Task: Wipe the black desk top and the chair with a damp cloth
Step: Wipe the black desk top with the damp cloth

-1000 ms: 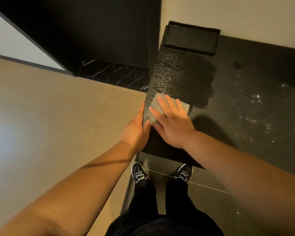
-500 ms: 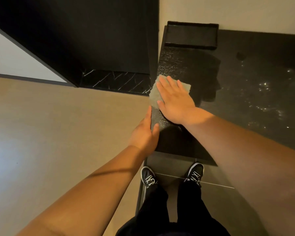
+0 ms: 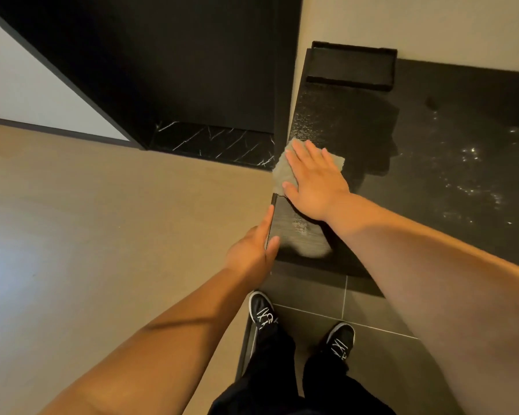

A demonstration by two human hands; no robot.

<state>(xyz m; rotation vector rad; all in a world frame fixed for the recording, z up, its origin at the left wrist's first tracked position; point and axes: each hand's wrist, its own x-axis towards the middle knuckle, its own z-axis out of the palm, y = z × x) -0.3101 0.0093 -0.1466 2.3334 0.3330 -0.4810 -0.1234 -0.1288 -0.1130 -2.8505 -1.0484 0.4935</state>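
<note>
The black desk top (image 3: pixel 426 187) runs from the centre to the right of the head view, with wet streaks glinting on it. A grey-green cloth (image 3: pixel 282 175) lies flat at the desk's left edge, partly overhanging it. My right hand (image 3: pixel 313 182) presses flat on the cloth with straight, spread fingers. My left hand (image 3: pixel 255 245) rests against the desk's left front corner, thumb on top and fingers down the side edge. No chair is in view.
A shallow black tray (image 3: pixel 351 65) sits at the desk's far left corner against the beige wall. A black cabinet (image 3: pixel 162 70) with a marble-patterned base stands to the left. My two black shoes stand on grey floor tiles below the desk's front edge.
My right hand has pushed the cloth away from me along the desk's left edge, leaving a damp patch near the front corner. The left hand has kept its place on the corner.
</note>
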